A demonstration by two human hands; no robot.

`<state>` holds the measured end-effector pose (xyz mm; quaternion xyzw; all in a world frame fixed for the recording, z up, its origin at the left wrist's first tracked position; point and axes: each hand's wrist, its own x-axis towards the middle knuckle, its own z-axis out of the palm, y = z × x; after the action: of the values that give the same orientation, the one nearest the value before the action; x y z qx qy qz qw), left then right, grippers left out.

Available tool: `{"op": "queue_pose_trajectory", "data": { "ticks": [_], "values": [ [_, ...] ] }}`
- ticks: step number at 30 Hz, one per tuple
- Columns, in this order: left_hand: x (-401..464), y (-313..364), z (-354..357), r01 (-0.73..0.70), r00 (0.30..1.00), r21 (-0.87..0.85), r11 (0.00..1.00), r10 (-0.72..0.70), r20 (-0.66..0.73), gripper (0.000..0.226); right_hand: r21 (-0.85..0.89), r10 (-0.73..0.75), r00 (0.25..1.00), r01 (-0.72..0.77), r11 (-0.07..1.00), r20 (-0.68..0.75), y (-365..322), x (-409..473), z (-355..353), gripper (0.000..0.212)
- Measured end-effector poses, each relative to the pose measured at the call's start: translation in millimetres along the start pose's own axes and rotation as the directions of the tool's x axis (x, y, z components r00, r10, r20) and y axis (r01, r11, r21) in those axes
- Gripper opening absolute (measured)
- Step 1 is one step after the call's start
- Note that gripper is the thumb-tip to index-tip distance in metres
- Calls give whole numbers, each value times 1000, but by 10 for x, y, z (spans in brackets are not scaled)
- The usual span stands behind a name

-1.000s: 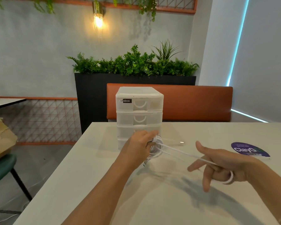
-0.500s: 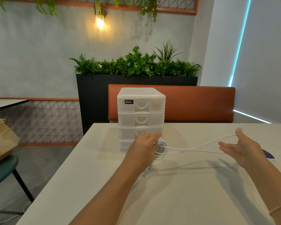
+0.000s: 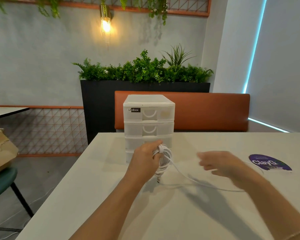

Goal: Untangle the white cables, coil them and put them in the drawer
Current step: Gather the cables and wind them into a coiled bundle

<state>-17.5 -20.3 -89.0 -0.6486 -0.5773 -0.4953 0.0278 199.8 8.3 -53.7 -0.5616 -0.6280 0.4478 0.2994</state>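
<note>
Hanging from the left hand (image 3: 146,159), which grips it, a coiled white cable (image 3: 163,161) is held before the drawers (image 3: 148,124), all shut. Its loose end trails over the bench (image 3: 97,187) toward the blurred right hand (image 3: 220,164), whose grip cannot be told.

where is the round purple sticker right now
In the head view, the round purple sticker lies flat on the white table, far right, just beyond the right hand.
</note>
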Motion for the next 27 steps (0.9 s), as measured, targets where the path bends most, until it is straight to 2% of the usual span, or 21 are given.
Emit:
{"op": "queue_pose_trajectory", "data": {
  "ticks": [3, 4, 7, 9, 13, 16, 18, 20, 22, 24, 27],
  "values": [
    [-4, 61, -1, 130, 992, -73, 989, -130, 6, 41, -169, -89, 963, 135, 976, 253, -95, -185, 479, 63],
    [-4, 71, -7, 157, 988, -84, 984, -156, 20, 42, -247, -128, 956, 194, 949, 263, -72, -204, 580, 56],
    [-1, 72, -16, 134, 987, -43, 990, -129, 99, 43, -557, -318, 945, 305, 773, 77, -88, -256, 646, 13],
    [-12, 83, 1, 54, 980, 9, 998, -55, 190, 41, -652, -463, 886, 348, 674, -6, -191, -327, 608, 18],
    [-31, 134, 37, -1, 960, -1, 1000, 1, 280, 42, -744, -672, 739, 423, 517, -47, -373, -321, 459, 24],
    [-33, 189, 29, -22, 952, -67, 997, 41, 303, 46, -666, -741, 662, 502, 551, -114, -430, -192, 302, 18],
    [-39, 240, 18, -30, 947, -128, 991, 69, 313, 45, -588, -731, 666, 535, 607, -148, -443, -77, 249, 18],
    [-40, 277, 4, -44, 946, -152, 987, 90, 312, 42, -472, -679, 712, 544, 693, -177, -437, 21, 265, 14],
    [-32, 304, -12, -38, 947, -179, 983, 93, 308, 40, -260, -587, 786, 536, 803, -195, -416, 98, 314, 9],
    [-31, 303, -17, 5, 945, -198, 980, 60, 321, 47, -55, -496, 850, 495, 867, -177, -375, 159, 375, 12],
    [-41, 259, -3, 62, 944, -211, 975, 11, 331, 53, 36, -396, 906, 405, 913, -150, -314, 224, 445, 9]
  ]
}}
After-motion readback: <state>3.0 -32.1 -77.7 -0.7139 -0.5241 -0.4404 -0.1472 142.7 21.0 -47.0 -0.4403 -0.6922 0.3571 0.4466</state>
